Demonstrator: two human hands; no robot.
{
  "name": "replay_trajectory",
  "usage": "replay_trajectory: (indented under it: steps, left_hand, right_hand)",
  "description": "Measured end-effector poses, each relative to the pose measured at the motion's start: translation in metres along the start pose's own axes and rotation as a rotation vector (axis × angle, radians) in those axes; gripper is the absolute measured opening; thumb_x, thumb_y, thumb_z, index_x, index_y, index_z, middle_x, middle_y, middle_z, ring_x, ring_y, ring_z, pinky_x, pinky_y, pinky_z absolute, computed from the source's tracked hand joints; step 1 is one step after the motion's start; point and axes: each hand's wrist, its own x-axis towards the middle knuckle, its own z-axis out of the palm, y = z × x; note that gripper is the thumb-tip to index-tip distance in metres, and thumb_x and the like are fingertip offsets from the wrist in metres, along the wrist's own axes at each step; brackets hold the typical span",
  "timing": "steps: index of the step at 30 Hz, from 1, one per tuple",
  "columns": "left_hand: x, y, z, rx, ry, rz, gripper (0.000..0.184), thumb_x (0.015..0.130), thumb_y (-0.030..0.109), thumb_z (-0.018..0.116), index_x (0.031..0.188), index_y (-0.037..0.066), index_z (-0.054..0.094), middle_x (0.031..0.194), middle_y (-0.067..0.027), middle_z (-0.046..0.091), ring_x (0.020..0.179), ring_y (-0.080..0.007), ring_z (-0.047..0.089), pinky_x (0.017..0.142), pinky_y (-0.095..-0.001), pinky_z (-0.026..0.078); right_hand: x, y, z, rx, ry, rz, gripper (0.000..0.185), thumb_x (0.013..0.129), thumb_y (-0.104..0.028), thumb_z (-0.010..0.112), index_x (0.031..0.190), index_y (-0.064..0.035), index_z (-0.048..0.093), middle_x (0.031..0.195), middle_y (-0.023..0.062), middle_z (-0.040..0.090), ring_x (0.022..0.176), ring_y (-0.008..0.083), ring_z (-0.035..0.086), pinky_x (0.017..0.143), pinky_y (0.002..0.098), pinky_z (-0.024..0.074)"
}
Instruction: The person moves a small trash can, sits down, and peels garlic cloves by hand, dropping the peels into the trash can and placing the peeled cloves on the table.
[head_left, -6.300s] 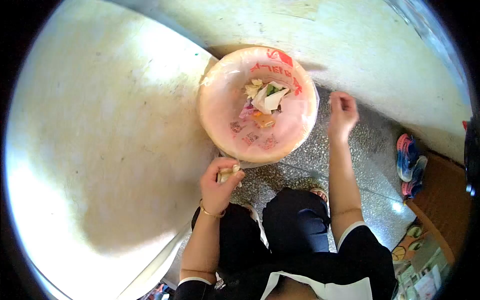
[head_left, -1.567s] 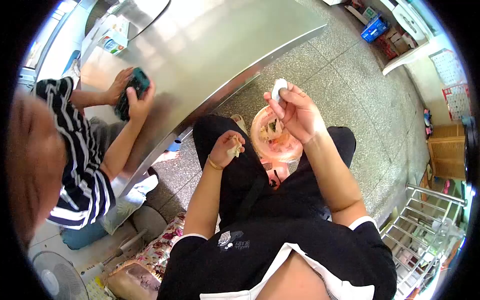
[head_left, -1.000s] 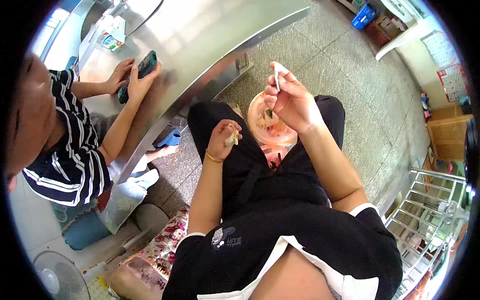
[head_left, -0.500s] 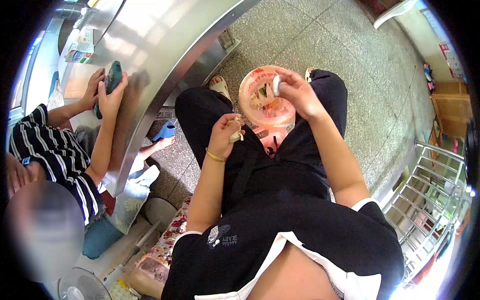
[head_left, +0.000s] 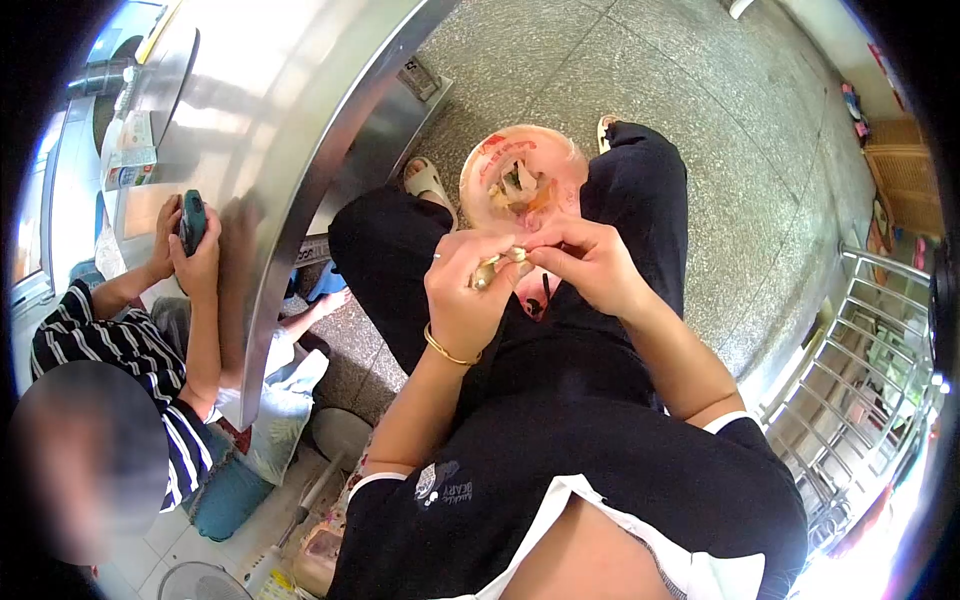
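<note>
My left hand (head_left: pixel 467 280) is curled around pale, cream-coloured pieces that look like garlic cloves (head_left: pixel 485 273). Its thumb and forefinger meet the fingertips of my right hand (head_left: pixel 590 262), which pinch a small garlic clove (head_left: pixel 517 255) between the two hands. Just beyond them, between my knees, stands a round bin (head_left: pixel 478 185) with a pinkish plastic liner. Pale and orange scraps (head_left: pixel 520 188) lie inside it. Part of the near rim is hidden behind my hands.
At left, a person in a striped shirt holds a dark green phone (head_left: pixel 191 222) over a metal table (head_left: pixel 270 90). A small carton (head_left: pixel 133 150) sits on that table. A metal rack (head_left: pixel 860 370) stands at right on the speckled floor (head_left: pixel 730 190).
My right hand has come down and left from above the bin, and the white piece in it no longer shows. My left hand has moved right and up to meet it.
</note>
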Motion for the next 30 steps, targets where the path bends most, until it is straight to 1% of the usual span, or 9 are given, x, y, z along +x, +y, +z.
replay_trajectory:
  steps: [2,7,9,12,19,21,24,26,30]
  left_hand:
    - [0.002,0.005,-0.003,0.088,-0.053,0.114,0.024,0.062,0.002,0.074,0.082,0.001,0.062,0.081,-0.0114,0.062,0.073,-0.0211,0.059,0.067,-0.0283,0.046]
    - [0.001,0.005,-0.002,0.080,-0.123,0.111,0.024,0.062,0.001,0.073,0.083,0.002,0.062,0.080,-0.0112,0.062,0.074,-0.0220,0.059,0.068,-0.0290,0.047]
    - [-0.002,0.005,-0.002,0.068,-0.132,0.089,0.024,0.063,0.001,0.073,0.084,0.002,0.062,0.079,-0.0110,0.062,0.074,-0.0220,0.059,0.068,-0.0290,0.047]
    - [-0.003,0.003,-0.001,0.071,-0.147,0.051,0.024,0.063,0.001,0.073,0.084,0.001,0.062,0.079,-0.0109,0.062,0.075,-0.0219,0.060,0.068,-0.0290,0.047]
    - [-0.004,-0.002,0.005,0.038,-0.172,0.040,0.021,0.066,0.001,0.070,0.086,0.001,0.061,0.080,-0.0111,0.062,0.074,-0.0209,0.059,0.068,-0.0286,0.046]
    - [-0.001,0.000,0.007,0.027,-0.167,0.055,0.021,0.067,0.002,0.070,0.086,0.001,0.061,0.080,-0.0110,0.062,0.074,-0.0199,0.059,0.068,-0.0279,0.046]
    - [0.001,0.009,0.007,-0.077,-0.181,-0.030,0.019,0.073,0.003,0.066,0.091,0.000,0.061,0.084,-0.0085,0.062,0.073,-0.0149,0.057,0.066,-0.0243,0.045]
    - [0.004,0.020,0.006,-0.392,-0.178,-0.349,0.016,0.079,0.004,0.062,0.094,-0.001,0.060,0.087,-0.0063,0.061,0.072,-0.0107,0.055,0.064,-0.0208,0.043]
    - [0.007,0.007,0.004,-0.644,-0.132,-0.492,0.023,0.084,0.009,0.058,0.104,-0.001,0.056,0.088,-0.0068,0.061,0.071,-0.0094,0.056,0.064,-0.0210,0.047]
  right_hand:
    - [-0.002,0.003,0.000,0.011,-0.025,-0.085,0.010,0.080,-0.007,0.061,0.088,-0.0006,0.063,0.076,0.0009,0.056,0.067,0.0054,0.051,0.059,0.0197,0.0408]
    - [-0.002,-0.004,-0.006,-0.092,-0.069,-0.148,0.006,0.079,-0.005,0.061,0.083,-0.0002,0.062,0.072,0.0025,0.055,0.065,0.0070,0.052,0.056,0.0225,0.0418]
    - [-0.001,-0.004,-0.009,-0.355,-0.112,-0.346,0.004,0.077,-0.004,0.060,0.080,-0.0007,0.060,0.070,0.0056,0.055,0.063,0.0120,0.054,0.056,0.0252,0.0430]
    - [0.002,-0.005,-0.007,-0.425,-0.080,-0.435,0.004,0.073,-0.003,0.061,0.077,-0.0011,0.059,0.068,0.0084,0.055,0.062,0.0182,0.055,0.055,0.0277,0.0436]
    - [0.010,0.000,-0.010,-0.481,-0.090,-0.442,0.006,0.070,-0.003,0.061,0.075,-0.0015,0.058,0.066,0.0086,0.053,0.061,0.0205,0.053,0.054,0.0298,0.0425]
    - [0.010,0.003,-0.011,-0.473,-0.054,-0.441,0.006,0.070,-0.003,0.061,0.074,-0.0012,0.057,0.064,0.0065,0.050,0.058,0.0167,0.051,0.053,0.0279,0.0410]
    - [0.007,0.001,-0.009,-0.313,0.041,-0.375,0.004,0.071,-0.002,0.059,0.073,-0.0012,0.056,0.064,0.0026,0.049,0.059,0.0109,0.048,0.053,0.0252,0.0394]
    - [0.011,0.007,-0.009,-0.245,0.098,-0.325,0.003,0.073,-0.003,0.057,0.073,-0.0013,0.055,0.064,0.0011,0.049,0.060,0.0090,0.047,0.053,0.0243,0.0390]
    - [0.020,0.021,-0.014,-0.026,0.231,-0.100,0.007,0.080,-0.008,0.050,0.077,-0.0018,0.053,0.066,-0.0007,0.049,0.061,0.0067,0.045,0.054,0.0233,0.0387]
